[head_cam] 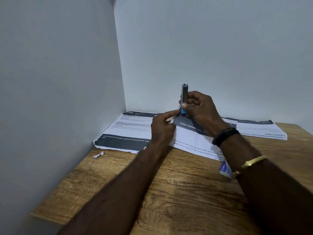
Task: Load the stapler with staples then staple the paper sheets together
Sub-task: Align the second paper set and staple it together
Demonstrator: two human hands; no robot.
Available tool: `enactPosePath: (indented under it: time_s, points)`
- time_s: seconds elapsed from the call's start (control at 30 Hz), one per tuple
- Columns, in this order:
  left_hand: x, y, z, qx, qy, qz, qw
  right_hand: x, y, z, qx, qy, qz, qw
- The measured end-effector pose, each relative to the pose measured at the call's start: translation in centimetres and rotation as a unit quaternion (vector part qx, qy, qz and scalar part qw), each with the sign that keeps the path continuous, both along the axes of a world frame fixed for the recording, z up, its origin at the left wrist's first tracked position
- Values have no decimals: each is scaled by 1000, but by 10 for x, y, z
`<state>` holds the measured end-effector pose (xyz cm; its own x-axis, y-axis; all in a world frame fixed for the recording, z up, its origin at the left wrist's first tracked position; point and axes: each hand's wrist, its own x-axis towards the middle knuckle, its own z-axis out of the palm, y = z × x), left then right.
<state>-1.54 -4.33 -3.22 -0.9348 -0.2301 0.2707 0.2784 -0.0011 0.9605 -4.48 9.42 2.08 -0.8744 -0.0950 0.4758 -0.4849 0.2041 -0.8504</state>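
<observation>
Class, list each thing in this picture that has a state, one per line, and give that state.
stapler: held upright, off the table.
right hand: grips the stapler.
left hand: index finger straight, touching the stapler's blue end.
sheets: flat on the table, overlapping.
small box: lying on the table, open or closed unclear.
scrap: lying on the table.

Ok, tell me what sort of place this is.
Probably a small desk in a home or office, pushed into a corner: a wood-grain tabletop, two plain pale walls meeting behind it, and printed paper sheets spread out, with a stapler held in the right hand.
</observation>
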Motion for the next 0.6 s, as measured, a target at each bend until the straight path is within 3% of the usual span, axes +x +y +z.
enactPosePath:
  time_s: [0.2, 0.43, 0.6]
  points:
    - [9, 3, 4, 4, -2, -8, 1000, 0, -3, -1, 26, 30, -44, 998]
    - [9, 5, 4, 80, -38, -11, 996, 5, -3, 1, -5, 20, -54, 998]
    - [4, -5, 5, 14, -32, 68, 997, 16, 3, 12, 5, 58, -137, 989]
